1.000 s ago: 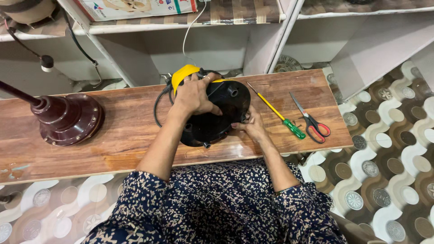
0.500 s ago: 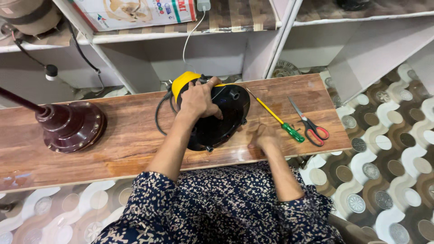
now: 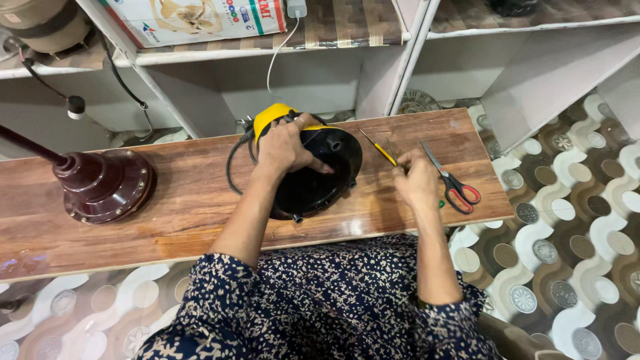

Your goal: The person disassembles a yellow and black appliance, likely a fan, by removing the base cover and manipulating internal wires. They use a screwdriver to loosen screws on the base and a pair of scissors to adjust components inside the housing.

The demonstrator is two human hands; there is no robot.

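- We log the left hand [image 3: 288,148] spread over the top of the black round housing [image 3: 319,175], fingers curled onto its upper rim; its grip is closed on the housing and pins it to the table [image 3: 187,213]. This hold matches the two earlier frames.
- The housing sits near the centre of the table, with a yellow part [image 3: 272,115] at its 11 o'clock edge and a black cable [image 3: 232,163] looping off at 9 o'clock.
- Change noted: a second ago the right hand [image 3: 417,181] rested against the housing's 4 o'clock edge. It has since left the housing and moved out to 3 o'clock.
- Right hand now lies on the yellow-shafted screwdriver [image 3: 380,150], fingers curled down over the handle end. Only the shaft shows, pointing toward 11 o'clock. We cannot tell whether the fingers have closed round the handle or merely rest on it.
- Red-handled scissors [image 3: 455,187] lie just beside the right hand, at its 3 o'clock, untouched.
- Reading: two-handed steadying has given way to one hand holding and the other going for a tool, so we judge that the work on the housing is passing from positioning to fastening or unfastening.
- A maroon domed base [image 3: 103,183] stands well apart at the table's 9 o'clock end, not involved.
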